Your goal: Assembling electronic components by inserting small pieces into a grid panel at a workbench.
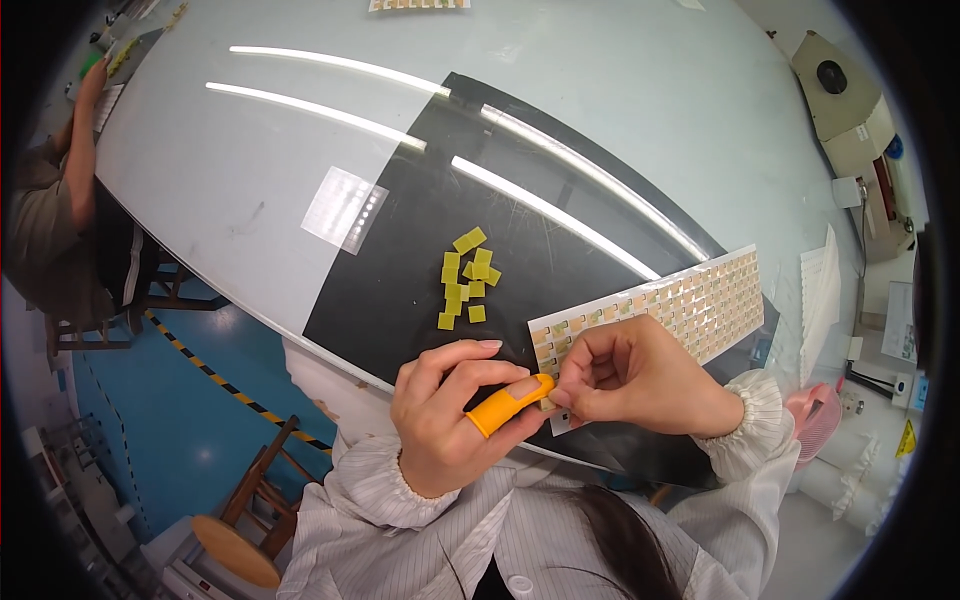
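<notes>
My left hand [450, 410] wears an orange finger cot [497, 408] over one finger. Between that finger and the thumb is a small yellowish square piece [548, 404], mostly covered by fingertips. Thumb and forefinger of my right hand [630, 380] are pinched at the same spot, against the left fingertips; whether they grip that piece or another one is hidden. Beneath and beyond the right hand lies a white sheet [650, 300] with rows of small tan and green pieces. Several olive-yellow squares [465, 280] lie loosely grouped beyond my left hand.
A black mat [400, 240] covers part of the pale table [250, 150]. A small translucent sheet [343, 208] overlaps the mat's left edge. Another person's arm [82, 150] is at the far left. A wooden stool [235, 550] stands on the blue floor. Equipment [835, 80] lines the right side.
</notes>
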Motion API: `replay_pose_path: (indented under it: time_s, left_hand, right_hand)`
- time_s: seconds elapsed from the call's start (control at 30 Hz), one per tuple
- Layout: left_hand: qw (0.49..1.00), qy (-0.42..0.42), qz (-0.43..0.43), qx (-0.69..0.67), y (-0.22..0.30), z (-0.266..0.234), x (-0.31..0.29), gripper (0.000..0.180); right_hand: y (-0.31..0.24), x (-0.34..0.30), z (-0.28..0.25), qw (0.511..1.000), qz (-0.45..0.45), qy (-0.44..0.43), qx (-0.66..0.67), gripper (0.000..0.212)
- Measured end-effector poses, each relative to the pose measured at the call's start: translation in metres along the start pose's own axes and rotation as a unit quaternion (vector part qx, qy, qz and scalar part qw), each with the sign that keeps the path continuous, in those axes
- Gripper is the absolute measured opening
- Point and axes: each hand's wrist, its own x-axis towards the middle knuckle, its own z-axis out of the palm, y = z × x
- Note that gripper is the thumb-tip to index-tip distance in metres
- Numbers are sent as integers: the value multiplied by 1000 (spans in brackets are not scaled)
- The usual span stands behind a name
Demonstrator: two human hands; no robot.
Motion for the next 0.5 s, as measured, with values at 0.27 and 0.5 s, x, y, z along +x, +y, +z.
replay_pose_path:
  time_s: [0.27, 0.5]
  left_hand:
    - [1000, 9, -9, -4, 0, 3, -1, 29]
    - [1000, 12, 3, 9, -3, 0, 3, 27]
  right_hand:
    - [2, 1, 3, 999, -25, 10, -19, 15]
    - [-9, -1, 6, 963, -82, 27, -257, 22]
